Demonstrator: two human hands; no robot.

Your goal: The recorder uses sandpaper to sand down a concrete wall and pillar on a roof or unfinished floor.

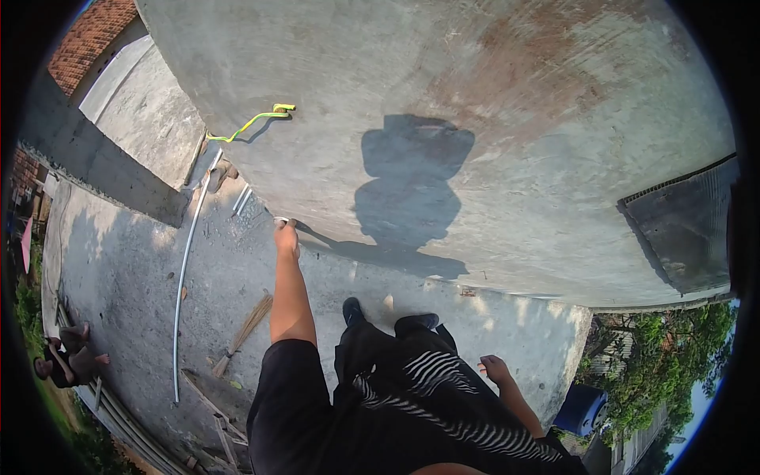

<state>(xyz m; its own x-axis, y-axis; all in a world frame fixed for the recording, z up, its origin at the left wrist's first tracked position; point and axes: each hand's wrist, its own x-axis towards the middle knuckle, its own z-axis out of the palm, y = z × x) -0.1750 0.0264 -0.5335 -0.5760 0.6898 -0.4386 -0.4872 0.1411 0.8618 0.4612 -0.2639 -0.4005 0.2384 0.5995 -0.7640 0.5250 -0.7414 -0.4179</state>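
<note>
My left hand (pixel 287 236) is stretched forward at the foot of a grey plastered wall (pixel 320 172). Its fingers are closed on a small whitish object (pixel 279 220), too small and too covered to name exactly. My right hand (pixel 496 369) hangs low by my right side, fingers loosely bent and apart, with nothing seen in it. From the wall, up and left of my left hand, sticks out a yellow-green striped hose or conduit (pixel 249 123). Short white pipe pieces (pixel 241 199) lie on the concrete floor (pixel 237 261) near that hand.
A long pale pipe (pixel 183 279) and a stick broom (pixel 244 333) lie on my left. Beyond them are wooden pieces (pixel 222 424), long poles (pixel 127 424) and a seated person (pixel 68 359). A concrete pillar (pixel 119 154) stands far left; a blue drum (pixel 580 409) is at right.
</note>
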